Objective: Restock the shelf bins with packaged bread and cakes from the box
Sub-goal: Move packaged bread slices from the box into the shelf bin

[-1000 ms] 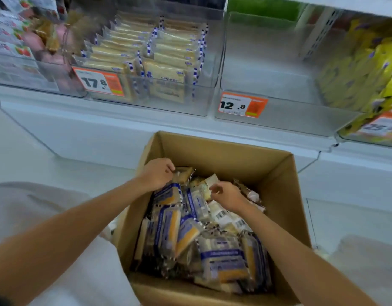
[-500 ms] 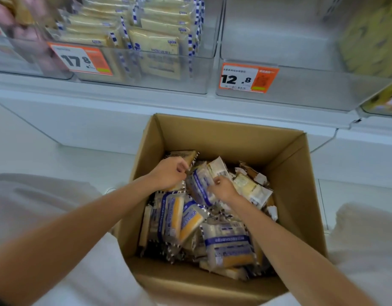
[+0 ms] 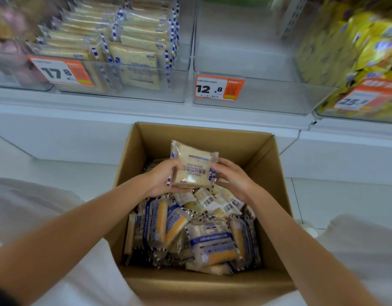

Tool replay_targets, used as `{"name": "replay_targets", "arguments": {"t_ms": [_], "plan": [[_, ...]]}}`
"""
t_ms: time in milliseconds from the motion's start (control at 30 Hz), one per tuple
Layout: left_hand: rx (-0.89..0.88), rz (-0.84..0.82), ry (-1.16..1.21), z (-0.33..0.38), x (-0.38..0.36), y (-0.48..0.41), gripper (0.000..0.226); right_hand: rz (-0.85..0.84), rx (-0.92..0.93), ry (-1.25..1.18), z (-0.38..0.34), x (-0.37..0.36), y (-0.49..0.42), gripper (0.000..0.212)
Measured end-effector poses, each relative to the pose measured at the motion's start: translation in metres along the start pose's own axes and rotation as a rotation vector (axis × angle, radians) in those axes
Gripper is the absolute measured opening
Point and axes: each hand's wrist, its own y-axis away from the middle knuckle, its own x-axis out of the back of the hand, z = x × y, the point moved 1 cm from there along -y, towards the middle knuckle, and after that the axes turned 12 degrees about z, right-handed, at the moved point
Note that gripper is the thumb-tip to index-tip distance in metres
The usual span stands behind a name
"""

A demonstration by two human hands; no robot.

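Note:
An open cardboard box (image 3: 276, 173) on the floor holds several packaged breads and cakes (image 3: 210, 246) in blue-and-white wrappers. Above the pile, a flat packet of sliced bread (image 3: 194, 164) is lifted upright. My left hand (image 3: 161, 180) grips its left edge and my right hand (image 3: 233, 178) grips its right edge. On the shelf above, the clear left bin (image 3: 146, 93) is packed with the same flat bread packets (image 3: 135, 60). The middle clear bin (image 3: 268, 98), tagged 12.8, holds nothing visible.
A bin of yellow-wrapped goods (image 3: 354, 51) stands at the right, tagged 25. Pink-wrapped items (image 3: 7, 47) fill a bin at the far left. The white shelf ledge (image 3: 102, 111) runs just behind the box. White fabric (image 3: 36, 217) lies on both sides of the box.
Both hands were digging among the packets in the box; now they have lifted one flat bread packet up above the pile. The camera has tilted upward toward the shelf.

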Motion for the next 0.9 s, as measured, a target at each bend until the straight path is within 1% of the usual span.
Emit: {"name": "replay_targets", "arguments": {"t_ms": [67,133,200,233,267,300,333,367,400,433,467,500,533,567,600,633,667,700,733,767,800,833,900], "plan": [[0.016,-0.037,0.029,0.001,-0.002,0.0,0.027,-0.007,-0.014,-0.047,0.004,0.002,0.003,0.036],[0.017,-0.054,0.022,0.001,-0.005,0.0,0.024,0.049,-0.01,-0.081,0.007,0.004,0.004,0.031],[-0.021,-0.026,-0.064,0.001,-0.008,-0.006,0.028,0.048,-0.019,-0.121,0.01,0.006,0.003,0.032],[-0.064,0.019,-0.137,0.002,-0.008,-0.009,0.031,0.043,-0.019,-0.133,0.01,0.007,0.003,0.038],[-0.135,0.084,-0.231,0.004,-0.008,-0.011,0.033,0.059,-0.001,-0.099,0.009,0.008,0.003,0.049],[-0.257,0.165,-0.381,0.008,-0.006,-0.012,0.035,0.098,0.051,-0.007,0.007,0.009,0.003,0.067],[-0.427,0.234,-0.615,0.014,-0.002,-0.012,0.034,0.14,0.135,0.119,0.005,0.01,0.003,0.086],[-0.591,0.249,-0.888,0.021,0.0,-0.011,0.033,0.147,0.246,0.223,0.002,0.008,0.004,0.1],[-0.711,0.223,-1.121,0.027,0.0,-0.009,0.031,0.117,0.355,0.3,-0.001,0.004,0.006,0.106],[-0.781,0.184,-1.264,0.03,0.001,-0.008,0.032,0.063,0.433,0.351,-0.004,-0.001,0.008,0.104],[-0.818,0.152,-1.282,0.032,-0.001,-0.005,0.036,0.007,0.472,0.369,-0.008,-0.006,0.01,0.093],[-0.853,0.15,-1.202,0.033,-0.003,-0.004,0.042,-0.025,0.487,0.369,-0.011,-0.011,0.011,0.072],[-0.88,0.182,-1.036,0.033,-0.005,-0.001,0.052,-0.007,0.5,0.354,-0.014,-0.016,0.013,0.048],[-0.885,0.25,-0.824,0.032,-0.005,0.0,0.063,0.046,0.482,0.292,-0.016,-0.019,0.014,0.032],[-0.841,0.327,-0.613,0.032,-0.004,0.0,0.074,0.107,0.407,0.169,-0.017,-0.019,0.013,0.027],[-0.747,0.384,-0.458,0.032,0.0,-0.001,0.086,0.133,0.281,-0.022,-0.017,-0.019,0.011,0.026],[-0.618,0.398,-0.371,0.033,0.005,-0.002,0.095,0.111,0.159,-0.217,-0.017,-0.019,0.009,0.026],[-0.468,0.358,-0.312,0.033,0.009,-0.001,0.098,0.064,0.071,-0.36,-0.017,-0.021,0.009,0.026],[-0.328,0.275,-0.236,0.033,0.011,0.0,0.093,0.023,0.018,-0.432,-0.016,-0.024,0.008,0.027],[-0.239,0.194,-0.133,0.032,0.014,0.002,0.081,-0.014,-0.021,-0.479,-0.017,-0.028,0.007,0.028],[-0.208,0.16,-0.028,0.032,0.016,0.004,0.065,-0.044,-0.032,-0.504,-0.019,-0.034,0.008,0.028],[-0.207,0.162,0.056,0.033,0.019,0.007,0.053,-0.078,-0.029,-0.521,-0.021,-0.039,0.008,0.027],[-0.252,0.221,0.165,0.039,0.027,0.017,0.043,-0.138,-0.02,-0.516,-0.022,-0.051,0.009,0.03]]}}
